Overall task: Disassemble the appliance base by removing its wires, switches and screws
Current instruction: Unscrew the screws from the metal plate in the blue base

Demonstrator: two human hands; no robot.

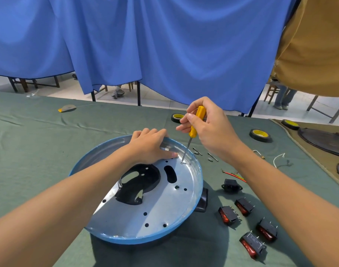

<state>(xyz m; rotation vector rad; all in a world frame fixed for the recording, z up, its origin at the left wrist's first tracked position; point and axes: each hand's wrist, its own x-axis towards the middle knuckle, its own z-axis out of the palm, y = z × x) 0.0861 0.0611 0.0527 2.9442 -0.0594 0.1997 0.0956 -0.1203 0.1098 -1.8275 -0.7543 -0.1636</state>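
Right hand [209, 128] grips yellow-handled screwdriver [196, 124], tip on screw [182, 162] in round blue-rimmed metal base [155, 209]. Left hand [149, 146] curls over far rim, thumb pressing inside. Four red rocker switches [228, 214] lie alongside.

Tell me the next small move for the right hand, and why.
Probably turn the yellow-handled screwdriver to loosen the small silver screw under its tip. The tip sits on that screw near the far rim of the round blue-rimmed metal base, the right hand grips the handle, and the left hand holds the rim.
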